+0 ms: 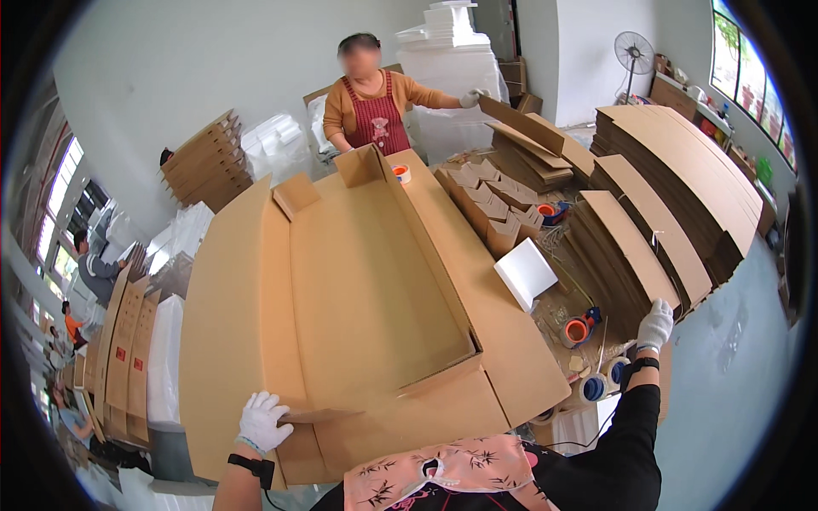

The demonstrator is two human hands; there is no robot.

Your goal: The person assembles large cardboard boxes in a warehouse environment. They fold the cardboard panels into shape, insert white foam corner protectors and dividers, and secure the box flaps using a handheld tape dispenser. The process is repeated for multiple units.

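Observation:
A large, shallow cardboard box (366,272) lies partly folded in front of me, its right and far walls raised and its left panel spread flat. My left hand (264,422), in a white glove, is at its near left corner, fingers curled at a small cardboard flap (319,416). Stretched far to the right, my gloved right hand (655,325) grips the near end of a folded cardboard sheet (629,247) on a stack. Its fingertips are partly hidden.
Across the box a person in a red apron (375,111) touches another cardboard piece (528,123). Between box and stacks are a white foam block (526,272), tape dispensers (579,328), tape rolls (594,389) and folded cardboard inserts (490,204). Tall cardboard stacks (682,170) stand right.

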